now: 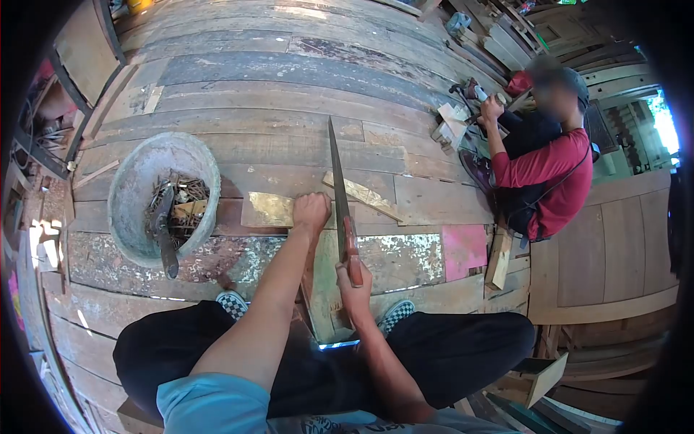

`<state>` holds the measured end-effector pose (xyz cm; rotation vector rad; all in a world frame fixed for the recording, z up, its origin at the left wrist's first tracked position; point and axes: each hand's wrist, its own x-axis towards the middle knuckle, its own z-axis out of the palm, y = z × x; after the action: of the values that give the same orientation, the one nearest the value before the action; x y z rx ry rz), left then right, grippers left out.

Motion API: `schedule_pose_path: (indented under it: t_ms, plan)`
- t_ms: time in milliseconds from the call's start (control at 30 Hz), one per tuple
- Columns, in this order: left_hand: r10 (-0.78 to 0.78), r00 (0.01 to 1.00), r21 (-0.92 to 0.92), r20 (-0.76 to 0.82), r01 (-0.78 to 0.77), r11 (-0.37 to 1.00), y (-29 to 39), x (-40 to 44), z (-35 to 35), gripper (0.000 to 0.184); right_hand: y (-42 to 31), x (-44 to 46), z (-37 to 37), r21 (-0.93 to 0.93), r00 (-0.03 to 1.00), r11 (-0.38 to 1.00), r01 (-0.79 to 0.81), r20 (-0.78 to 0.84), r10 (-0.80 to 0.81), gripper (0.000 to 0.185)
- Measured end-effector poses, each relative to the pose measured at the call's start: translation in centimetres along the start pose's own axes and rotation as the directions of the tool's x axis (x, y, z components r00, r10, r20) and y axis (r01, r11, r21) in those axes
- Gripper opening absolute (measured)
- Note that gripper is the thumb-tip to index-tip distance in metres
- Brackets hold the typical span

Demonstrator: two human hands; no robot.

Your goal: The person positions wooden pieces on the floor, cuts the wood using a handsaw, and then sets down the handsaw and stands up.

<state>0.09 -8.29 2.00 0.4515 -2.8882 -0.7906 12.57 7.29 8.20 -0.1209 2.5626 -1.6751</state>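
My right hand (355, 291) is wrapped round the brown wooden handle of a handsaw (339, 181), whose long dark blade points forward, away from me. To the left of the blade, my left hand (312, 211) is closed over the right end of a short wooden board (267, 209); its fingertips are hidden. That board lies crosswise over a greenish plank (327, 278) between my feet. The saw blade passes just beyond the board's right end; whether it touches the wood I cannot tell. A narrow wood strip (363, 197) lies on the floor to the right of the blade.
A large grey bucket (119, 195) at the left holds wood scraps and a dark tool (166, 224). At the right, a person in a red shirt (557, 173) sits holding a tool. A wooden block (499, 264) and panels (603, 246) are nearby. The plank floor has gaps.
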Motion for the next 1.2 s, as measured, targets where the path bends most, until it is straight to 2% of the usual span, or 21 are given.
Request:
schedule_pose_path:
  t_ms: [33, 100, 133, 200, 233, 267, 333, 467, 533, 633, 700, 767, 867, 933, 1000, 1067, 1200]
  plan:
    - [-0.009, 1.0, 0.004, 0.01, 0.009, 1.0, -0.1, 0.1, 0.3, 0.037, 0.0, -0.4, -0.2, -0.002, 1.0, 1.0, 0.004, 0.005, -0.004, 0.012]
    - [-0.025, 1.0, 0.012, 0.016, 0.024, 1.0, -0.5, 0.1, 0.2, 0.037, -0.5, -1.9, -0.7, 0.063, 0.99, 0.988, -0.142, -0.016, 0.143, 0.012]
    - [0.021, 1.0, 0.007, 0.016, -0.021, 1.0, -0.4, 0.0, -0.1, 0.038, -1.8, -2.1, -0.6, 0.061, 0.99, 0.988, -0.141, -0.011, 0.142, 0.012]
    - [0.06, 0.998, -0.006, 0.021, -0.06, 0.998, -0.2, -0.4, 0.1, 0.039, -4.0, -2.7, -0.7, 0.228, 0.955, 0.931, -0.284, -0.015, 0.295, 0.012]
    - [0.071, 0.997, -0.005, 0.019, -0.071, 0.997, -0.3, -0.3, 0.1, 0.04, -3.6, -2.6, -0.8, 0.158, 0.978, 0.967, -0.201, -0.017, 0.207, 0.011]
    - [0.08, 0.997, -0.001, 0.016, -0.08, 0.997, -0.4, -0.2, 0.1, 0.04, -2.4, -2.2, -0.6, 0.157, 0.978, 0.967, -0.203, -0.013, 0.207, 0.011]
    - [0.05, 0.999, -0.007, 0.012, -0.05, 0.999, -0.5, -0.1, 0.2, 0.042, -0.1, -1.6, -0.2, -0.042, 0.999, 0.998, 0.046, 0.002, -0.046, 0.011]
    - [0.02, 1.0, -0.042, -0.016, -0.02, 0.999, -0.6, 0.2, 1.0, 0.045, -1.2, -0.7, 0.4, -0.104, 0.988, 0.983, 0.154, 0.031, -0.151, 0.015]
    - [0.015, 1.0, -0.036, -0.024, -0.016, 0.999, -0.7, 0.3, 1.3, 0.046, -1.2, -0.5, 0.4, -0.214, 0.982, 0.958, 0.189, 0.063, -0.179, 0.013]
    - [0.004, 1.0, -0.044, -0.027, -0.005, 0.999, -0.5, 0.1, 0.6, 0.046, -1.3, -0.6, 0.1, -0.175, 0.99, 0.976, 0.129, 0.075, -0.118, 0.017]
    - [0.006, 1.0, -0.059, -0.023, -0.008, 0.998, -0.3, -0.2, 0.3, 0.046, -1.6, -0.6, 0.4, -0.149, 0.988, 0.977, 0.155, 0.05, -0.149, 0.013]
    - [0.004, 0.996, -0.058, -0.085, -0.009, 0.998, -0.2, -0.4, 0.3, 0.045, -1.8, -0.6, 0.4, -0.121, 0.983, 0.976, 0.182, 0.024, -0.181, 0.016]
    - [0.007, 0.995, -0.073, -0.097, -0.014, 0.997, 0.1, -0.8, -0.3, 0.042, -1.6, -0.6, 0.2, -0.085, 0.983, 0.98, 0.18, -0.023, -0.183, 0.014]
    - [0.02, 0.985, -0.073, -0.169, -0.033, 0.997, 0.0, -0.9, -0.1, 0.039, -2.6, -0.4, -0.5, 0.07, 0.996, 0.997, -0.043, -0.074, 0.048, 0.013]
    - [0.037, 0.971, -0.071, -0.236, -0.055, 0.996, -0.3, -0.9, 0.4, 0.036, -3.1, -0.5, -1.2, 0.14, 0.996, 0.99, -0.027, -0.08, 0.039, 0.014]
    - [0.195, 0.912, 0.005, -0.362, -0.207, 0.978, -0.8, -0.6, 0.9, 0.029, -2.6, -0.7, -1.6, 0.282, 0.991, 0.957, -0.07, -0.087, 0.098, 0.013]
    - [0.273, 0.876, 0.081, -0.398, -0.263, 0.961, -1.1, -0.8, 0.8, 0.025, -2.4, -1.5, -1.5, 0.182, 0.991, 0.983, 0.005, -0.132, 0.019, 0.012]
